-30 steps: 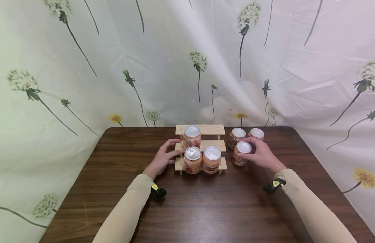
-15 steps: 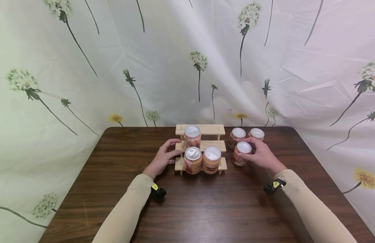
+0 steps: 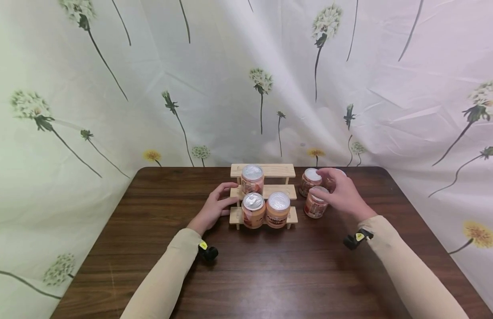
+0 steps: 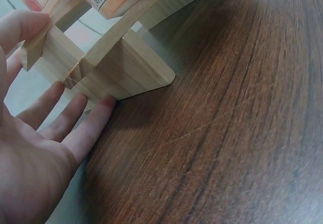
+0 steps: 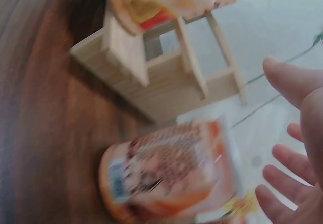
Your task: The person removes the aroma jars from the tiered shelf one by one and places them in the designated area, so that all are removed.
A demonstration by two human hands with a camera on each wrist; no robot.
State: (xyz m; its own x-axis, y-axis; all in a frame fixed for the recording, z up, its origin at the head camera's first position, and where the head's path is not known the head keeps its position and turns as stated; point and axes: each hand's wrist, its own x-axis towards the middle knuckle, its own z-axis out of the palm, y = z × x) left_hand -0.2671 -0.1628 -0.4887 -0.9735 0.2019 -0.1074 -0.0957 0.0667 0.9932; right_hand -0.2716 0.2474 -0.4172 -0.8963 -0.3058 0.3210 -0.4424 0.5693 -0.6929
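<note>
A three-step wooden rack (image 3: 279,170) stands on the table. Two orange cans with silver lids, the left one (image 3: 253,218) and the right one (image 3: 278,218), sit on its lowest step. A third can (image 3: 252,182) is on the middle step's left. My left hand (image 3: 214,207) touches the rack's left side, its fingers fairly straight against the side panel (image 4: 144,65). Right of the rack, my right hand (image 3: 343,195) hovers over a front can (image 3: 315,209). In the right wrist view its thumb and fingers are spread, apart from the blurred can (image 5: 166,171).
Behind the front can stand two more orange cans, one (image 3: 310,184) at the left and one (image 3: 330,184) mostly hidden by my right hand. The dark wooden table (image 3: 270,274) ends at a white curtain (image 3: 226,88) printed with dandelions.
My right hand has come off the front can and risen slightly, its fingers now above the lid. The left hand and the cans on the rack stay where they were.
</note>
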